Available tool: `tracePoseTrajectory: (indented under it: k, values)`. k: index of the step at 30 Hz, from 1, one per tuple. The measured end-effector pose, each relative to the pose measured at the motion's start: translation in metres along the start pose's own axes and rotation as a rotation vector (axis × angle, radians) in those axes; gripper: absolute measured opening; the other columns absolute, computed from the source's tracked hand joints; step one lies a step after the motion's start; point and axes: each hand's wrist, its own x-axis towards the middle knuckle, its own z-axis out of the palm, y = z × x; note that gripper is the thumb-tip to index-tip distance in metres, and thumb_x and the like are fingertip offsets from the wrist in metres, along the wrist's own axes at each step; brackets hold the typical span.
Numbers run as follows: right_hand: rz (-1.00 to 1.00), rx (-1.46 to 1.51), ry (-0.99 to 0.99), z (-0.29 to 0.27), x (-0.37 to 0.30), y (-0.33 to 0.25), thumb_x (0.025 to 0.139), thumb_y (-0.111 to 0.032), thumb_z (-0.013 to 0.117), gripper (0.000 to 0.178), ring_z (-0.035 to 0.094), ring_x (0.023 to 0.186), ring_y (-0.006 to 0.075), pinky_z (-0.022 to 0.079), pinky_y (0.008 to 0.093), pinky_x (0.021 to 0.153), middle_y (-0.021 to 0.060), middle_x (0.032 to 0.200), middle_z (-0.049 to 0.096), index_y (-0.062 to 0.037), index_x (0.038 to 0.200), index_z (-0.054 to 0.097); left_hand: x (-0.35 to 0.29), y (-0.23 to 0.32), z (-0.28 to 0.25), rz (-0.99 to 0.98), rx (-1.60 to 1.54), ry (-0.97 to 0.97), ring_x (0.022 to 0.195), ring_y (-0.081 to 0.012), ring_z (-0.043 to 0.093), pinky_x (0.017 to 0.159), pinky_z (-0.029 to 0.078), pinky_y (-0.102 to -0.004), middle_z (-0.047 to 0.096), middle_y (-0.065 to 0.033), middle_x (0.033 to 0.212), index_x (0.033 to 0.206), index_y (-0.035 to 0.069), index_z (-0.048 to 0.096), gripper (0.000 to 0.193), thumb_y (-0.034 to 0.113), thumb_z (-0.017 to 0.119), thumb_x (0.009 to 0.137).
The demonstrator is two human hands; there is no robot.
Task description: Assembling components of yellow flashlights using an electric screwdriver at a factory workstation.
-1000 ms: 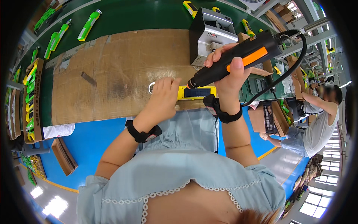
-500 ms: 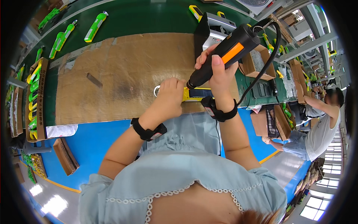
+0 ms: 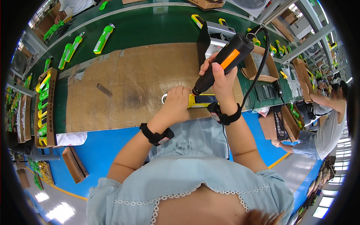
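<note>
A yellow flashlight (image 3: 192,101) with a dark panel lies on a cardboard sheet (image 3: 123,75) in front of me. My left hand (image 3: 176,102) is closed around its left part, and a pale ring shows past the fingers. My right hand (image 3: 222,79) grips a black electric screwdriver (image 3: 225,62) with an orange stripe, slanting down to the left. The screwdriver's tip is at the flashlight, just right of my left fingers. I cannot tell whether a screw is under the tip.
Green flashlights (image 3: 104,38) lie on the green bench at the back left. A carton of green and yellow flashlights (image 3: 52,108) stands left. Beyond the screwdriver are a metal device (image 3: 204,39) and a box of small parts (image 3: 272,73). A black cable (image 3: 262,67) hangs right. A co-worker (image 3: 330,120) is at right.
The view has shifted a little, so the bench appears lower and further right. Another person's arm has come into view at the far left. Both hands keep their holds, with the screwdriver tip still at the flashlight.
</note>
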Motion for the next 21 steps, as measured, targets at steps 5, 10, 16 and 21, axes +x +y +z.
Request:
tracePoseTrajectory:
  k: [5, 10, 16, 21]
  values:
    - [0.014, 0.068, -0.026, -0.006, -0.003, -0.019, 0.08, -0.014, 0.066, 0.031, 0.06, 0.063, 0.0186, 0.05, 0.0304, 0.06, 0.0106, 0.075, 0.058, 0.0016, 0.1, 0.048, -0.01, 0.012, -0.01, 0.055, 0.079, 0.009, 0.094, -0.0377, 0.05, 0.081, 0.038, -0.044, 0.051, -0.0204, 0.097, 0.105, -0.003, 0.049, 0.045, 0.002, 0.055, 0.061]
    - [0.071, 0.196, -0.049, 0.003, -0.028, -0.057, 0.074, -0.033, 0.074, 0.054, 0.057, 0.067, 0.0201, 0.05, 0.0325, 0.063, 0.0102, 0.075, 0.053, -0.0032, 0.105, 0.041, -0.039, 0.048, -0.043, 0.08, 0.24, -0.08, 0.096, -0.0323, 0.049, 0.084, 0.035, -0.0407, 0.051, -0.0178, 0.1, 0.107, -0.003, 0.049, 0.045, 0.005, 0.057, 0.063]
    - [0.163, 0.254, -0.018, -0.002, -0.042, -0.073, 0.064, -0.022, 0.081, 0.06, 0.058, 0.074, 0.0183, 0.052, 0.0308, 0.067, 0.0099, 0.082, 0.056, -0.0039, 0.107, 0.043, -0.065, 0.013, -0.049, -0.039, 0.224, -0.174, 0.1, -0.0327, 0.049, 0.086, 0.036, -0.0399, 0.051, -0.0178, 0.107, 0.111, -0.002, 0.048, 0.046, 0.006, 0.062, 0.068]
    - [0.167, 0.141, 0.096, -0.024, -0.035, -0.081, 0.064, -0.024, 0.082, 0.061, 0.059, 0.07, 0.0184, 0.051, 0.0301, 0.063, 0.01, 0.078, 0.056, -0.0026, 0.105, 0.044, -0.067, -0.028, -0.064, -0.259, 0.335, 0.001, 0.098, -0.0352, 0.051, 0.081, 0.038, -0.0439, 0.052, -0.0181, 0.107, 0.114, 0.001, 0.048, 0.058, 0.015, 0.074, 0.065]
